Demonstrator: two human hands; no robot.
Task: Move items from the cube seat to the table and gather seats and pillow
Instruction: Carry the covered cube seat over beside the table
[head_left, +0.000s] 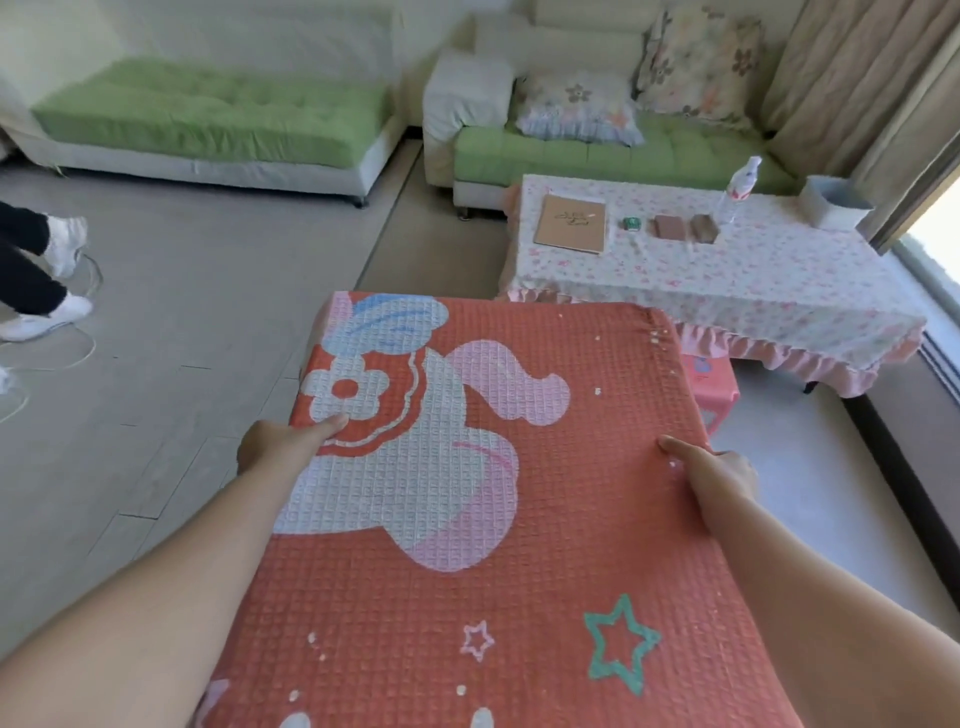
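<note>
Pink stool (714, 387) behind held pillow (493, 519)

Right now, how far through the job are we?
Looks done: notebook, tape, two brown blocks and bottle lie on the table. In hand: left hand and right hand grip the sides of the orange cushioned seat. Left: pink stool by the table; floral pillow on the sofa.

brown notebook (570, 223): dark squiggly writing on the cover, too small to read
water bottle (737, 191): a red and white label, its words too blurry to read
orange cube seat (498, 519): only pictures, a flower and stars, no words
</note>
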